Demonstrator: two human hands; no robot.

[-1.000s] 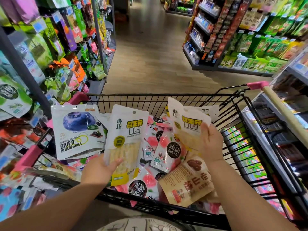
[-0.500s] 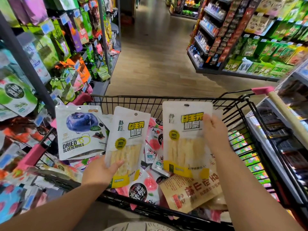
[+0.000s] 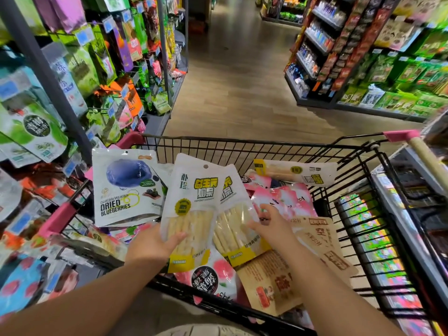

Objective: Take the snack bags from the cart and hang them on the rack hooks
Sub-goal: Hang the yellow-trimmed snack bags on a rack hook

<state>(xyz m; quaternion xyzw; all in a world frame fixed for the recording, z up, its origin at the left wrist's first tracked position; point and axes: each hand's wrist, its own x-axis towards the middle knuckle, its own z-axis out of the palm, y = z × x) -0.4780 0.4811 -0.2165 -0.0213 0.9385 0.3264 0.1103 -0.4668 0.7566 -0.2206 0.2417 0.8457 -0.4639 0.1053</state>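
Two white-and-yellow snack bags now overlap above the cart (image 3: pixel 242 146), where half a second ago they stood side by side and apart. The second snack bag (image 3: pixel 238 221) has slid in behind the right edge of the first snack bag (image 3: pixel 191 209) and tilts to the right. The right hand (image 3: pixel 271 225) has dropped lower, closer to the left hand (image 3: pixel 155 246).

On the left, the rack (image 3: pixel 52 76) carries hanging packets on its hooks, just beside the cart's left rim. The black wire cart is heaped with bags. A dried blueberries bag (image 3: pixel 126 187) stands at the left, touching the first snack bag. Brown bags (image 3: pixel 271 282) lie near right, pink bags (image 3: pixel 281 197) sit further back, and a third matching bag (image 3: pixel 295 173) lies sideways at the far side.

The left hand grips the first snack bag low down, thumb across its front. The right hand lies at the second snack bag's right edge, thumb on the front, fingers bent; whether it grips cannot be told.
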